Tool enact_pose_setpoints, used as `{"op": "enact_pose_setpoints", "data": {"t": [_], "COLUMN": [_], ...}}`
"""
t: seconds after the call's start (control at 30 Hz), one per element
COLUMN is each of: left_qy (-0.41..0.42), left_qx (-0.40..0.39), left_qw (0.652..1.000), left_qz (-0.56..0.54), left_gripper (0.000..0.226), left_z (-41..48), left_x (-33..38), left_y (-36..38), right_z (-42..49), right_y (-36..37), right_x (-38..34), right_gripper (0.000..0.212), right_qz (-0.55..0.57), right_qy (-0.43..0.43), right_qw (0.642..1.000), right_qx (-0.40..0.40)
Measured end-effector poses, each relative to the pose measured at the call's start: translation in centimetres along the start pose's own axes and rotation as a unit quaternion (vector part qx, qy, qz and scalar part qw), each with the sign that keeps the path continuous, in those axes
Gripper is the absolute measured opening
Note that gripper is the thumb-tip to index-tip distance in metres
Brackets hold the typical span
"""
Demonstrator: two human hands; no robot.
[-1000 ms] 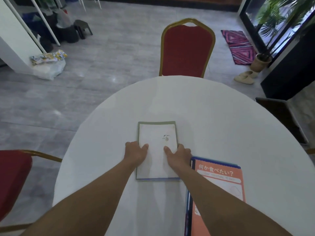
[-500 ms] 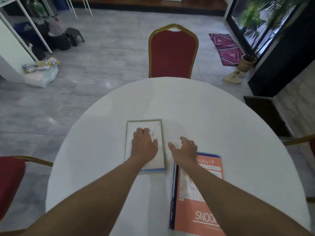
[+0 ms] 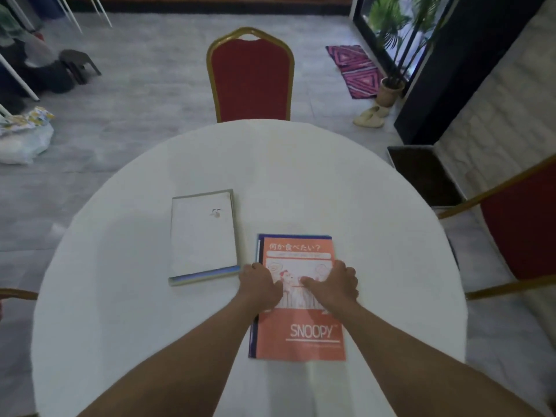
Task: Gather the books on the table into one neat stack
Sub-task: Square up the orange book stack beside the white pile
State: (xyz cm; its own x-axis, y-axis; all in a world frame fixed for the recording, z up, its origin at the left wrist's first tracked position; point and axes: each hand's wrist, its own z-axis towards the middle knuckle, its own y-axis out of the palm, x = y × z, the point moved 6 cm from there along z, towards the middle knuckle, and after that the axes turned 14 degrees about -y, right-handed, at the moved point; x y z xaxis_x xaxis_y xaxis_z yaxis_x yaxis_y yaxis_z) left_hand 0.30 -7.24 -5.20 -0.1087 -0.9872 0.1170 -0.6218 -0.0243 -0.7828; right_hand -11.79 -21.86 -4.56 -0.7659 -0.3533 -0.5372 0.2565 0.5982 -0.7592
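An orange Snoopy book (image 3: 301, 332) lies flat on the round white table (image 3: 376, 236), on top of a blue-edged book that shows along its left and far sides. My left hand (image 3: 260, 285) grips its left edge and my right hand (image 3: 334, 282) its right edge, thumbs on the cover. To the left lies a white book (image 3: 203, 236) on a thin pile with green and blue edges, untouched.
A red chair with a gold frame (image 3: 251, 76) stands at the table's far side, and another red chair (image 3: 517, 224) at the right. A dark floor tray (image 3: 421, 176) lies beyond the right rim. Bags (image 3: 24, 136) sit on the floor at left.
Both hands left the white book and moved right onto the orange Snoopy book, which now lies straighter and fully in view. The white book stays where it was set.
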Motion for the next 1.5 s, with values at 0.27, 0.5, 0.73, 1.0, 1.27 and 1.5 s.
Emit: {"op": "enact_pose_setpoints", "data": {"t": [0.27, 0.5, 0.73, 1.0, 1.27, 1.5], "left_qy": [-0.119, -0.042, 0.085, 0.139, 0.171, 0.221], "left_qx": [-0.065, -0.109, 0.0, 0.037, 0.025, 0.003], "left_qw": [0.941, 0.892, 0.866, 0.853, 0.887, 0.911], "left_qz": [-0.31, -0.436, -0.493, -0.502, -0.428, -0.349], "left_gripper": [0.034, 0.022, 0.021, 0.026, 0.036, 0.037], "left_z": [2.2, -2.3, -5.7, -7.5, -7.1, -6.6], "left_x": [-1.4, -0.7, 1.1, 0.5, -0.7, -1.5], "left_y": [1.6, -2.5, -10.2, -10.9, -8.1, -6.5], "right_z": [0.9, 0.9, -0.9, -2.1, -2.7, -4.1], "right_y": [0.3, -1.2, -8.1, -8.7, -6.3, -5.2], "right_x": [2.1, 1.2, -5.9, -5.3, -2.4, -0.8], "right_gripper": [0.057, 0.068, 0.048, 0.022, 0.029, 0.044], "right_qz": [0.12, 0.285, 0.365, 0.392, 0.393, 0.302], "right_qy": [0.056, 0.015, -0.146, -0.167, -0.161, -0.212], "right_qw": [0.991, 0.957, 0.919, 0.902, 0.904, 0.929], "right_qx": [-0.006, -0.046, 0.022, 0.067, 0.039, 0.023]}}
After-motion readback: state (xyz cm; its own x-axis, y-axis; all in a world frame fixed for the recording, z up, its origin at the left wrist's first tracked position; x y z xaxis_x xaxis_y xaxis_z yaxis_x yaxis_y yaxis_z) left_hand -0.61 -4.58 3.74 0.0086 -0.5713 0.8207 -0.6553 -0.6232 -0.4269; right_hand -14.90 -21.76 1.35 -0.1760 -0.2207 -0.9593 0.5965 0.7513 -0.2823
